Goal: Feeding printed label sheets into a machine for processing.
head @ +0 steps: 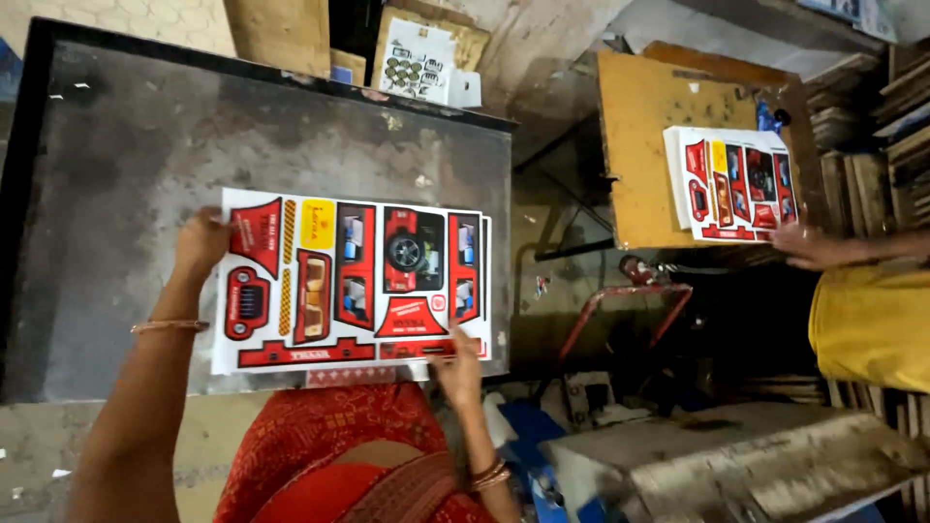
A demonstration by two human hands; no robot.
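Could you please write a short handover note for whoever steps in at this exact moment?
Left hand: flat on the left edge of the printed sheet, not gripping.
Right hand: fingertips on the sheet's near edge.
The sheet lies flat on the dark metal table.
A stack of similar sheets sits on the wooden board to the right, under another person's hand.
Done: sheet laid flat.
Left: squaring it up, apparently.
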